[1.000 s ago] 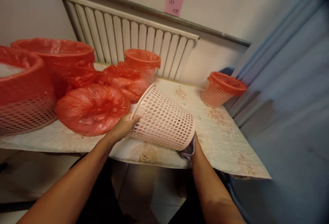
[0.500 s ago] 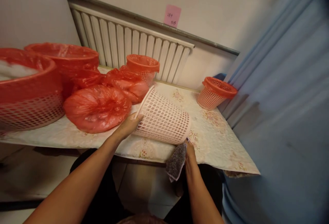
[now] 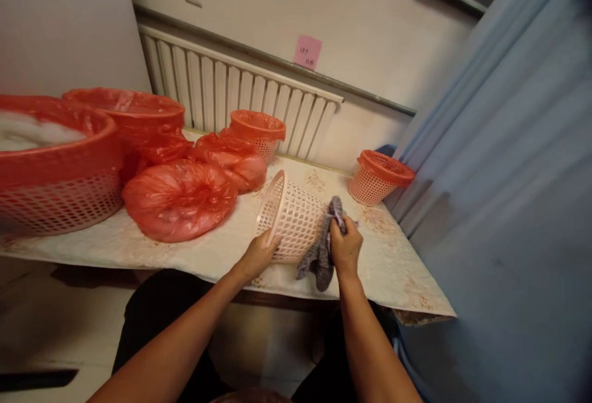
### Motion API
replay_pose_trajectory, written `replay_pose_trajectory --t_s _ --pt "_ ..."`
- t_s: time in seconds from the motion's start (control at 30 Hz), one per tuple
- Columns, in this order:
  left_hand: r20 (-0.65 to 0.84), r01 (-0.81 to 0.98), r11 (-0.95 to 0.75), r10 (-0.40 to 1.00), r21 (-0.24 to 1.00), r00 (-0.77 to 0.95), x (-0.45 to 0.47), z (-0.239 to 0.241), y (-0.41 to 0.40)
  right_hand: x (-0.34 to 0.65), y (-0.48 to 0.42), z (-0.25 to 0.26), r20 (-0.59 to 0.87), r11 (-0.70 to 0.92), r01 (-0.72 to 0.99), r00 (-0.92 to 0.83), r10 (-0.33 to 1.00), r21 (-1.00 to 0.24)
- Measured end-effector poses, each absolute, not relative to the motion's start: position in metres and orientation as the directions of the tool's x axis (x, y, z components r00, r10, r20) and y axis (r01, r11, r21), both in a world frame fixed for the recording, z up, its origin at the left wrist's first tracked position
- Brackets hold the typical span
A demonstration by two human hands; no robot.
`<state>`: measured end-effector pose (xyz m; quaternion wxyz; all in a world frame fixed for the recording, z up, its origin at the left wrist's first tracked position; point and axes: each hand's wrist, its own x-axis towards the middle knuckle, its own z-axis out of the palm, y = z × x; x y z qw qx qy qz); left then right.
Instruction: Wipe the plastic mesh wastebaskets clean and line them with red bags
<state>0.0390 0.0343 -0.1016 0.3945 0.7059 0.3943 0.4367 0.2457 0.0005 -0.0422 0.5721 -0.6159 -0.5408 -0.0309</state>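
A pale pink perforated plastic wastebasket (image 3: 298,221) lies tipped on its side at the front of the table, its mouth facing left. My left hand (image 3: 259,256) is closed on the rim at the lower left, thumb on the outer wall. At the base end, my right hand (image 3: 346,246) grips a bunched grey cloth (image 3: 321,258). Part of that cloth hangs down in front of the basket's bottom edge and appears to rest against it. The fingers of my right hand are partly hidden by the cloth.
Tied red plastic bags (image 3: 180,199) lie to the left on the flowered tablecloth (image 3: 407,267). Large red-lined baskets (image 3: 60,199) stand further left. Smaller lined baskets stand at the back (image 3: 259,129) and right (image 3: 377,178). A radiator (image 3: 231,82) and blue curtain (image 3: 485,175) border the table.
My right hand has risen from under the basket's base with the cloth, now beside the base end. The basket has turned so its mouth shows more. The camera view has shifted slightly.
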Motion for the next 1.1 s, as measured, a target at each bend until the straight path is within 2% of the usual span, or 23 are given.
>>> replay_pose_trajectory --t_s 0.07,0.17,0.27,0.47,0.6,0.83,1.1 --pt "0.332 0.203 -0.409 0.884 0.890 0.329 0.048 -0.105 0.027 0.222 0.009 -0.031 0.733 0.388 0.742 0.200 0.650 -0.547" --pt "0.353 0.204 -0.426 0.881 0.881 0.314 0.056 -0.112 0.022 0.191 0.018 -0.024 0.796 0.559 0.737 -0.048 0.604 -0.380" --pt "0.340 0.212 -0.402 0.899 0.891 0.278 0.058 -0.115 0.022 0.178 0.022 -0.028 0.819 0.573 0.765 -0.107 0.563 -0.294" --pt "0.339 0.179 -0.392 0.902 0.903 0.266 0.058 -0.105 0.021 0.207 0.027 -0.041 0.806 0.517 0.822 -0.127 0.577 -0.240" --pt "0.270 0.175 -0.317 0.930 0.932 0.250 0.057 -0.098 0.024 0.254 0.040 -0.051 0.795 0.439 0.869 -0.095 0.599 -0.227" --pt "0.190 0.193 -0.235 0.955 0.953 0.226 0.066 -0.091 0.036 0.330 0.059 -0.066 0.727 0.146 0.925 0.171 0.665 -0.351" --pt "0.202 0.224 -0.281 0.925 0.933 0.321 0.069 -0.130 0.022 0.342 0.069 -0.076 0.716 0.046 0.888 0.338 0.611 -0.458"
